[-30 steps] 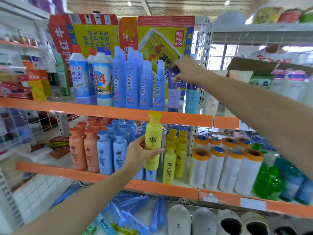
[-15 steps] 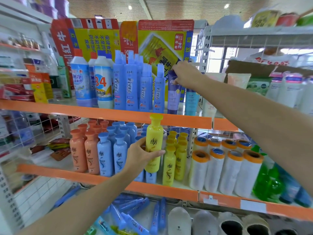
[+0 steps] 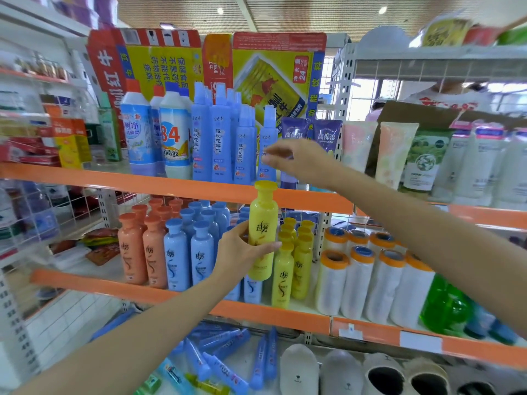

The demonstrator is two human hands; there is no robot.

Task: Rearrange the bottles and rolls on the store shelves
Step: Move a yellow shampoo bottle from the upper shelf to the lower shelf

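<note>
My left hand (image 3: 236, 252) grips a yellow shampoo bottle (image 3: 263, 223) upright, lifted in front of the middle shelf above the row of smaller yellow bottles (image 3: 293, 263). My right hand (image 3: 299, 161) reaches across the upper shelf. It is blurred, and its fingertips are at the slim blue spray bottle (image 3: 268, 129) at the right end of the blue spray row. It holds nothing that I can see. Two purple tubes (image 3: 296, 132) stand just behind that hand. White rolls with orange caps (image 3: 356, 275) stand to the right of the yellow bottles.
Orange bottles (image 3: 142, 252) and blue bottles (image 3: 188, 252) fill the middle shelf's left part. Large white cleaner bottles (image 3: 174, 138) stand at upper left, pale tubes (image 3: 393, 152) at upper right. Green bottles (image 3: 445, 306) sit at right. Blue tubes (image 3: 216, 354) and slippers (image 3: 299, 369) lie on the bottom shelf.
My right hand has let go of the purple tube's top and dropped down and left to the slim blue spray bottle. My left hand still holds the yellow bottle in about the same place.
</note>
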